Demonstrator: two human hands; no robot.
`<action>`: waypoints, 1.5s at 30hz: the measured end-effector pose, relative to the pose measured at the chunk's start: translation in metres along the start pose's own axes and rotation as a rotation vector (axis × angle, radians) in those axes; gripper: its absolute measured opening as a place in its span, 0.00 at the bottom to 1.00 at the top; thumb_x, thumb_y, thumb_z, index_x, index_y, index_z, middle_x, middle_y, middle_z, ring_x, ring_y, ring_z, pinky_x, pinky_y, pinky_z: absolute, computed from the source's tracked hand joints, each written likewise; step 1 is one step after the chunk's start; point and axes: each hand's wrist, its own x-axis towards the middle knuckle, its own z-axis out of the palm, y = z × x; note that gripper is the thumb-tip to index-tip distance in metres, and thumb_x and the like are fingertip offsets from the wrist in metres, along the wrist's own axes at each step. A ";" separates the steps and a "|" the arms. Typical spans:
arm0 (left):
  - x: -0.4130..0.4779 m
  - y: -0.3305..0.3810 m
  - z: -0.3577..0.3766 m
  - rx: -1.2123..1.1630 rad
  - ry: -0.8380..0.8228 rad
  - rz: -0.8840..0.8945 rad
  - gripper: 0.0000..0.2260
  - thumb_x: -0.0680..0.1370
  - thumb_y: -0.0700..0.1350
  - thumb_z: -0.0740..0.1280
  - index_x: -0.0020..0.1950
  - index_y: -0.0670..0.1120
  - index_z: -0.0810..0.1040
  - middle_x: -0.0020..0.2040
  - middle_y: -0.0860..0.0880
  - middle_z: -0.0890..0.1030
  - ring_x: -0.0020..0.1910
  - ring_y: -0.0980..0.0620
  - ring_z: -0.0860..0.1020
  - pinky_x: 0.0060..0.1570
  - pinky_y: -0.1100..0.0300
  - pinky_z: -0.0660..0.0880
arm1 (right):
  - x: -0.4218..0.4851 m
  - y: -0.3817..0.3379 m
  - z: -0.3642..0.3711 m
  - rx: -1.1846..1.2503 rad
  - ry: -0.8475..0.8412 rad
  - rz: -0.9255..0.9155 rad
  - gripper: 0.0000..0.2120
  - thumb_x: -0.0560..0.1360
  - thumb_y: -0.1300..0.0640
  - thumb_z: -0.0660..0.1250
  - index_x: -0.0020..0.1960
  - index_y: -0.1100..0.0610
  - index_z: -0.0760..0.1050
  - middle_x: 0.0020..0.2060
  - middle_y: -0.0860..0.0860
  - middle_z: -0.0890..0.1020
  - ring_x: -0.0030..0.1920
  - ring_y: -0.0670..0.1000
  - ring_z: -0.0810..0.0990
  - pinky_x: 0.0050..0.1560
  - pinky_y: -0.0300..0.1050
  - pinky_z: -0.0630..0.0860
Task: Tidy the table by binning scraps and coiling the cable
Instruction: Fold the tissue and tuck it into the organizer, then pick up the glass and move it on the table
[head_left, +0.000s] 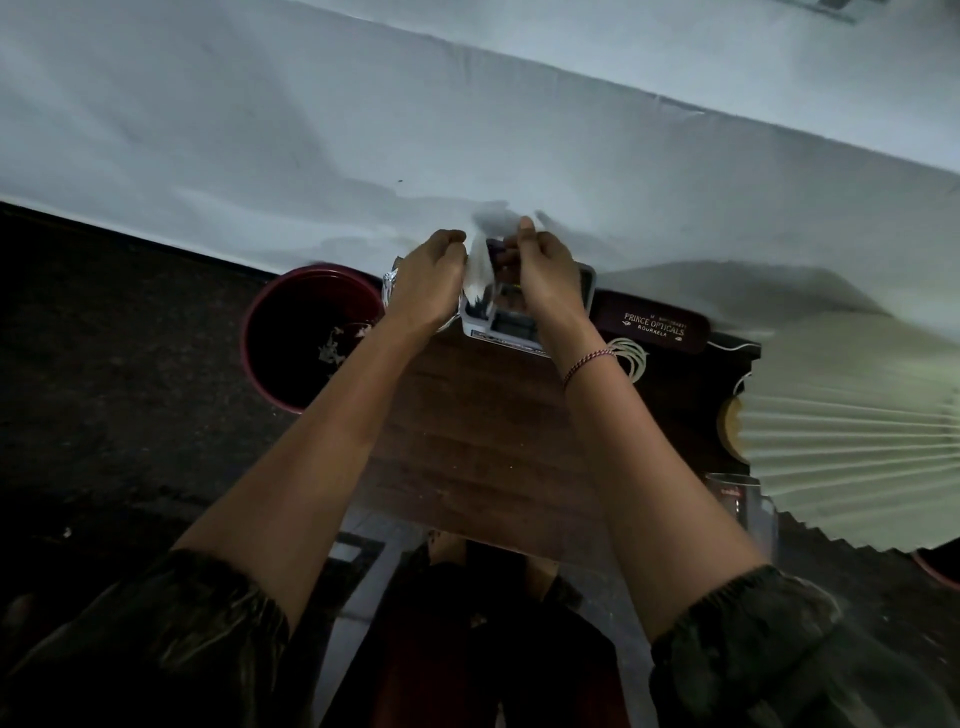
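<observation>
Head view is showing both arms reaching forward over a small dark wooden table (467, 415), hands meeting at its far edge above a grey compartment tray (519, 317). Left hand (431, 275) is curling closed, fingertips pinching one side of a white crumpled scrap (480, 265), looks like paper or tissue, blurred so material is unclear. Right hand (545, 270) is also closing around the other side, thumb up, fingers folded in; something dark and purplish is showing between the two hands, cannot tell what it is. Both hands are gripping the same scrap, likely bunching it up so it goes in the bin in one piece. Maroon bin (311, 332) is sitting on the floor just beside the table's left edge, close to the left hand, probably placed there for short drops; pale bits are already lying inside it. Something silvery, foil-like, is poking out under the left wrist, mostly hidden. White cable (631, 358) is lying loosely looped on the table just right of the right wrist, near a maroon glasses case (652, 322), apart from both hands, not being handled yet. Pleated lamp shade (852, 431) is crowding the right side. Judging: scrap binning is underway, cable coiling is remaining.
</observation>
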 end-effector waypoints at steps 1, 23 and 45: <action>-0.001 -0.002 0.001 0.006 0.029 -0.006 0.23 0.75 0.48 0.51 0.66 0.45 0.73 0.63 0.42 0.78 0.62 0.45 0.75 0.63 0.49 0.72 | 0.001 0.002 0.001 -0.013 0.015 -0.006 0.21 0.80 0.45 0.51 0.41 0.57 0.74 0.45 0.60 0.81 0.46 0.59 0.81 0.50 0.61 0.79; -0.130 -0.002 0.135 0.173 0.204 -0.014 0.22 0.77 0.43 0.60 0.72 0.48 0.67 0.61 0.43 0.79 0.57 0.44 0.78 0.56 0.54 0.74 | -0.083 0.076 -0.106 -0.163 0.274 -0.127 0.13 0.79 0.54 0.58 0.44 0.56 0.78 0.34 0.50 0.80 0.34 0.44 0.76 0.39 0.37 0.67; -0.172 -0.012 0.221 0.172 -0.088 -0.179 0.19 0.78 0.45 0.59 0.68 0.47 0.73 0.63 0.46 0.79 0.63 0.49 0.76 0.60 0.61 0.71 | -0.150 0.174 -0.177 -0.450 0.268 -0.065 0.10 0.77 0.58 0.62 0.42 0.60 0.79 0.31 0.50 0.77 0.31 0.44 0.74 0.31 0.35 0.66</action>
